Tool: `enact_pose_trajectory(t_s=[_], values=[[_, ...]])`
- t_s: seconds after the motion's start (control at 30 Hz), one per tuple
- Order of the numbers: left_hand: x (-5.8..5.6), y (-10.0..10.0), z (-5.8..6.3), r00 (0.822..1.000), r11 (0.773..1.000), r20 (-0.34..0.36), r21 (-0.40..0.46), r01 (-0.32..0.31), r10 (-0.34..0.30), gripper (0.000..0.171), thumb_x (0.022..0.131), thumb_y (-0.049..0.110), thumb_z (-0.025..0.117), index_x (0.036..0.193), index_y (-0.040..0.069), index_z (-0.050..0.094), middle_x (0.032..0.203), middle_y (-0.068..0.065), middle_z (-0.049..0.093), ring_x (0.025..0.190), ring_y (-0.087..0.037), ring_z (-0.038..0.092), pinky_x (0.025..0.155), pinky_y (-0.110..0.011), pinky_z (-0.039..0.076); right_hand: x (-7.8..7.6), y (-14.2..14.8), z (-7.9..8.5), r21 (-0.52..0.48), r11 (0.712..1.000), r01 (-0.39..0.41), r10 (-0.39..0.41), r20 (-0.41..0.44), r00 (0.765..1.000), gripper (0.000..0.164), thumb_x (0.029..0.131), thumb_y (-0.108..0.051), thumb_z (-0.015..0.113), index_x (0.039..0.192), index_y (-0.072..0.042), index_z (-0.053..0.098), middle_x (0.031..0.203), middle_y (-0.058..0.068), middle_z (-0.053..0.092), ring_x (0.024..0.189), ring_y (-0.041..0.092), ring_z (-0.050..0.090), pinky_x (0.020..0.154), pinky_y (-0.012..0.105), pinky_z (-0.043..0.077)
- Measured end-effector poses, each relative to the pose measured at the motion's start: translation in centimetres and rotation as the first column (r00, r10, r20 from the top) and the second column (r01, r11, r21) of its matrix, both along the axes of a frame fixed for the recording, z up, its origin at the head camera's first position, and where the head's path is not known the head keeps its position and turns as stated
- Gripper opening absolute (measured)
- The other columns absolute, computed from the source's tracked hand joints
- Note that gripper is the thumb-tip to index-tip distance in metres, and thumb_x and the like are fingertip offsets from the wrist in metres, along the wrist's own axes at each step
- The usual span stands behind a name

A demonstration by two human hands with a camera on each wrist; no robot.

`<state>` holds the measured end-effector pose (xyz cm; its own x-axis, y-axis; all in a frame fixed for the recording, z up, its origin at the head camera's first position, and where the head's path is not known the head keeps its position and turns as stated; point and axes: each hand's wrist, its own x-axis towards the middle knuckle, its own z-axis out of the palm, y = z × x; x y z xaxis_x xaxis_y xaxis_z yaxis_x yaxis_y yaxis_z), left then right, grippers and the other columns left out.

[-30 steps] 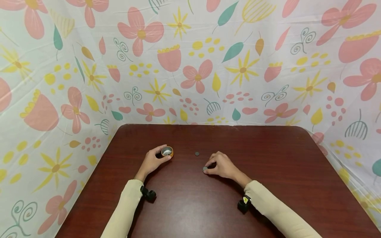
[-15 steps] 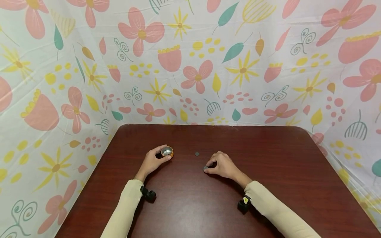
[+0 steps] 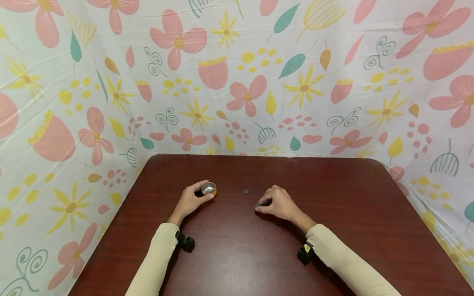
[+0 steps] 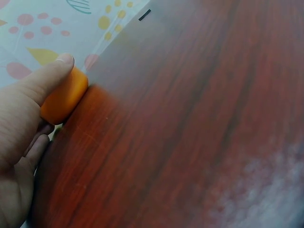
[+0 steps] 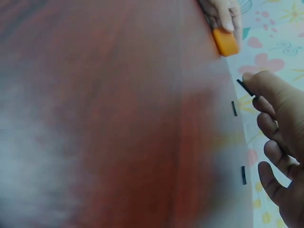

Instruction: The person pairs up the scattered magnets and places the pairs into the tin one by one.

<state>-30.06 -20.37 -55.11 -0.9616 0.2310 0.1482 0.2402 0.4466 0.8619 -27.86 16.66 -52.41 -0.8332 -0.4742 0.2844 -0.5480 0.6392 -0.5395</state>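
Observation:
My left hand (image 3: pixel 190 201) holds a small round orange tin (image 3: pixel 214 193) at the left of the table, thumb on the near side and fingers behind. Its open top shows a silvery inside, and its smooth orange wall (image 4: pixel 66 99) fills the grip in the left wrist view. My right hand (image 3: pixel 279 204) pinches a small dark disc (image 5: pixel 245 88) between thumb and forefinger, the other fingers loosely bent. Between the hands another dark disc (image 3: pixel 246 192) lies flat on the table. In the right wrist view two dark discs show edge-on, one nearer (image 5: pixel 243 175) and one farther (image 5: pixel 233 108).
The dark red-brown wooden table (image 3: pixel 237 246) has a glossy top with rounded far corners. White flower-print cloth (image 3: pixel 244 61) hangs behind and along both sides. Black wrist cameras sit on the left cuff (image 3: pixel 185 241) and the right cuff (image 3: pixel 305 254).
My right hand has shifted slightly away from me, and the pinched disc has tilted so less of its face shows. The left hand and tin stay in place.

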Motion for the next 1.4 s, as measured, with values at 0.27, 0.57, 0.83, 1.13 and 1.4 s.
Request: enact_pose_trajectory(t_s=[0.27, 0.57, 0.83, 1.13, 1.4], values=[[0.1, 0.1, 0.2, 1.000, 1.000, 0.015, 0.010, -0.002, 0.002, 0.069, 0.089, 0.036, 0.082, 0.148, 0.014, 0.056, 0.144, -0.003, 0.060, 0.137, -0.027, 0.051, 0.110, -0.054, 0.043, -1.4, -0.6, 1.0, -0.108, 0.993, -0.042, 0.034, -0.074, 0.997, 0.013, 0.078, -0.037, 0.091, 0.085, -0.028, 0.084, 0.087, -0.017, 0.070, 0.084, 0.007, 0.056, 0.068, 0.028, 0.050], [0.0, -0.2, 0.3, 1.000, 1.000, 0.025, 0.006, -0.012, 0.012, 0.068, 0.088, 0.035, 0.082, 0.148, 0.014, 0.056, 0.144, -0.003, 0.060, 0.137, -0.026, 0.051, 0.110, -0.052, 0.044, -3.5, -3.5, 2.5, -0.225, 0.970, -0.089, 0.078, -0.057, 0.995, 0.014, 0.078, -0.037, 0.091, 0.087, -0.028, 0.084, 0.089, -0.015, 0.072, 0.087, 0.008, 0.058, 0.072, 0.032, 0.053], [-0.2, -0.4, 0.6, 1.000, 1.000, 0.021, 0.002, -0.011, 0.011, 0.069, 0.089, 0.035, 0.082, 0.148, 0.011, 0.056, 0.143, -0.005, 0.060, 0.135, -0.027, 0.053, 0.109, -0.052, 0.045, -5.3, -7.8, 2.8, -0.266, 0.958, -0.112, 0.120, 0.015, 0.993, 0.011, 0.082, -0.039, 0.088, 0.089, -0.031, 0.084, 0.089, -0.016, 0.074, 0.087, 0.012, 0.059, 0.076, 0.036, 0.050], [-0.2, -0.2, 0.4, 1.000, 1.000, 0.012, 0.010, -0.015, 0.015, 0.068, 0.089, 0.037, 0.082, 0.147, 0.013, 0.057, 0.142, -0.004, 0.062, 0.134, -0.027, 0.055, 0.109, -0.053, 0.045, -6.5, -12.4, 1.5, -0.315, 0.948, -0.051, 0.090, 0.111, 0.990, 0.020, 0.087, -0.039, 0.083, 0.096, -0.021, 0.084, 0.097, -0.006, 0.076, 0.094, 0.015, 0.065, 0.083, 0.037, 0.054], [0.0, 0.2, 0.2, 1.000, 1.000, 0.004, 0.026, -0.001, 0.001, 0.067, 0.090, 0.033, 0.081, 0.148, 0.011, 0.056, 0.142, -0.004, 0.061, 0.133, -0.026, 0.056, 0.106, -0.052, 0.048, -6.7, -14.4, -0.3, -0.349, 0.936, 0.044, 0.031, 0.208, 0.978, 0.017, 0.087, -0.035, 0.084, 0.095, -0.020, 0.084, 0.100, -0.002, 0.076, 0.092, 0.014, 0.069, 0.077, 0.032, 0.059]])
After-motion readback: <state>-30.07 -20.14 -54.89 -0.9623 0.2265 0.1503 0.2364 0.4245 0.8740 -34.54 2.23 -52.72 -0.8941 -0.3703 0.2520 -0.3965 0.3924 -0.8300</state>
